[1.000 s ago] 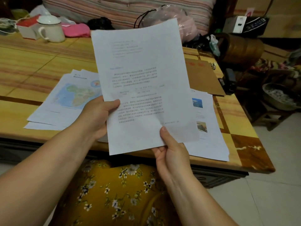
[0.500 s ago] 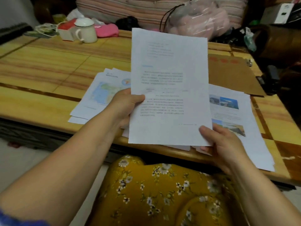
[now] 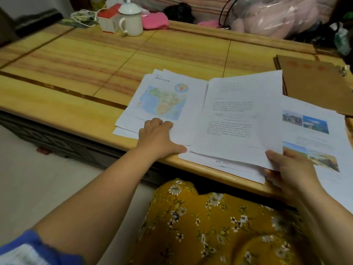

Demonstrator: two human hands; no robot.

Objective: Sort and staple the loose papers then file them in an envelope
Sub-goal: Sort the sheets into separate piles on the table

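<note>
A white text sheet (image 3: 240, 119) lies low over the middle pile of papers, its lower right corner pinched by my right hand (image 3: 290, 169). My left hand (image 3: 159, 136) rests flat on the table edge, fingers spread on the papers between the map pile and the middle pile, holding nothing. The map pile (image 3: 162, 100), topped by a coloured map page, lies to the left. A pile with photo pages (image 3: 313, 134) lies to the right. The brown envelope (image 3: 313, 83) sits at the far right of the wooden table (image 3: 76, 73). No stapler shows.
A white lidded mug (image 3: 131, 20), a small box with a red top (image 3: 108, 20), a pink cloth (image 3: 155, 21) and a coiled cord (image 3: 83, 16) stand at the table's back left. A clear bag with pink stuffing (image 3: 271, 16) sits behind. My yellow floral lap (image 3: 210, 226) is under the table edge.
The text sheet came down from upright in front of me to nearly flat on the middle pile. My left hand let go of it and settled on the papers. My view shifted left.
</note>
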